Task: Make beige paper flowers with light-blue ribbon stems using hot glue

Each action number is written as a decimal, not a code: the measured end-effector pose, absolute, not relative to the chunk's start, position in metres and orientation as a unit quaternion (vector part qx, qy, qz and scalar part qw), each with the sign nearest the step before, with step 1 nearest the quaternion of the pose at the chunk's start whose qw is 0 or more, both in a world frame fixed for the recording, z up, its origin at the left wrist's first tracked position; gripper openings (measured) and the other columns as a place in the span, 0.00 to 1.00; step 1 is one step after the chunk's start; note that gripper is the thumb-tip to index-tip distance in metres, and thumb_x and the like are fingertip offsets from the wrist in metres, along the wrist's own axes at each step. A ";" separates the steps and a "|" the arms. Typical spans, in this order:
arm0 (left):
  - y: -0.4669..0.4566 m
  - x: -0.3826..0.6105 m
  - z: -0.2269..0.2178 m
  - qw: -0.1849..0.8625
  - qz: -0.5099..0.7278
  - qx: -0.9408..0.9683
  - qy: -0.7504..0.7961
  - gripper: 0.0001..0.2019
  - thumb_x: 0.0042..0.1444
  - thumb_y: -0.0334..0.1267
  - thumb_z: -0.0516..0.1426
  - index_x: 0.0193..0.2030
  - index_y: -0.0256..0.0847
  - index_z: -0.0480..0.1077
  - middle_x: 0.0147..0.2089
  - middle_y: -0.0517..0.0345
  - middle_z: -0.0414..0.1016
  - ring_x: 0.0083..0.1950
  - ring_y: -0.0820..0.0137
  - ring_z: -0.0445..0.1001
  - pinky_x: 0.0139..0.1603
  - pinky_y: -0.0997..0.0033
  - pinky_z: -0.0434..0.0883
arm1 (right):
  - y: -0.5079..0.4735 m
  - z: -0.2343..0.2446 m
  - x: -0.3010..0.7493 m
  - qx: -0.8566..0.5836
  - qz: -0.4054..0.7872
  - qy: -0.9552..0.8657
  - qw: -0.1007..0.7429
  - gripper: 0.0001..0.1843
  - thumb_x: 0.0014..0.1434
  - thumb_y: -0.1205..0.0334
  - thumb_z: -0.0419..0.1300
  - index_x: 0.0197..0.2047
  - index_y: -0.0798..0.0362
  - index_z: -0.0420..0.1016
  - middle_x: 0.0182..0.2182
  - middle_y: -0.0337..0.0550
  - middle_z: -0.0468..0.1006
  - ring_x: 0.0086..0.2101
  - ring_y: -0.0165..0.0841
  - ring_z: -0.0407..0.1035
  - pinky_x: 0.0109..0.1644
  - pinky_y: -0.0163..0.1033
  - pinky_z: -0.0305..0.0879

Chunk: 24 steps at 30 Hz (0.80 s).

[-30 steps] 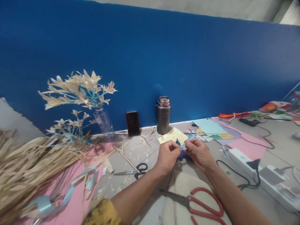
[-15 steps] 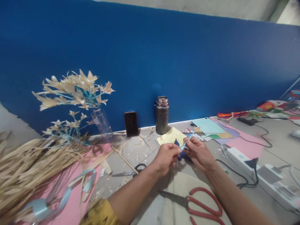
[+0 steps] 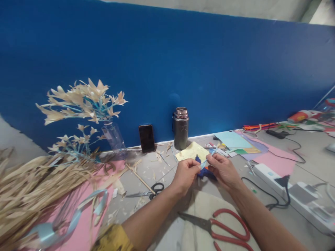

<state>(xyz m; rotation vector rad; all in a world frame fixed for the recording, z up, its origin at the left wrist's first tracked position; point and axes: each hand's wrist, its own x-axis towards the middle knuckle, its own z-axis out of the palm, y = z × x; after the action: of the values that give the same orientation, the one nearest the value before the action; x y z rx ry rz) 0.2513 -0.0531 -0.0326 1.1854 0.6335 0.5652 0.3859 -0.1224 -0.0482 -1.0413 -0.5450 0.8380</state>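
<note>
Between both hands runs a thin stem with light blue ribbon (image 3: 203,164) on it. My left hand (image 3: 187,173) pinches the ribbon at the lower end, thumb against fingers. Higher up, my right hand (image 3: 222,168) grips the stem with its fingertips, and the tip of the stem sticks out above them. Just behind the hands lies a blue glue gun (image 3: 209,173), partly hidden, its nozzle by a yellow paper (image 3: 192,151). Red-handled scissors (image 3: 210,225) rest on a pale cloth-like sheet below my wrists.
Black-handled scissors (image 3: 157,188) lie left of my arm. Further left are dried husks (image 3: 23,195), blue ribbon (image 3: 70,223) and husk flowers in a plastic bottle (image 3: 113,139). A phone (image 3: 147,138) and a metal flask (image 3: 180,129) stand at the wall. Right: a power strip (image 3: 269,176) with cables.
Both hands stay nearly in place, their fingers shifting slightly on the stem and ribbon. The right fingers turn a little, and more of the glue gun shows between the hands.
</note>
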 end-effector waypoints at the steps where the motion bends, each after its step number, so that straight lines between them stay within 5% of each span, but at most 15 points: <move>1: -0.053 0.251 -0.032 0.759 0.248 0.529 0.289 0.07 0.43 0.35 0.62 0.28 0.38 0.68 0.17 0.68 0.61 0.15 0.83 0.47 0.17 0.78 0.44 | -0.122 -0.049 0.386 -0.475 0.384 -0.249 0.752 0.22 0.40 0.51 0.78 0.21 0.53 0.70 0.19 0.32 0.65 0.23 0.25 0.58 0.25 0.32 0.57; 24: -0.038 0.243 -0.027 0.740 0.194 0.590 0.256 0.05 0.42 0.35 0.61 0.27 0.37 0.70 0.21 0.61 0.69 0.15 0.81 0.53 0.17 0.76 0.46 | -0.124 -0.045 0.387 -0.508 0.356 -0.307 0.722 0.21 0.45 0.45 0.73 0.23 0.53 0.74 0.20 0.33 0.65 0.22 0.26 0.56 0.25 0.34 0.53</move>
<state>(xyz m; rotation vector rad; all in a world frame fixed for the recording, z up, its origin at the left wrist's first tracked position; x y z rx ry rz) 0.2430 -0.0380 -0.0271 1.2951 0.5610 0.4254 0.3874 -0.1241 -0.0454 -1.1218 -0.6782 0.7864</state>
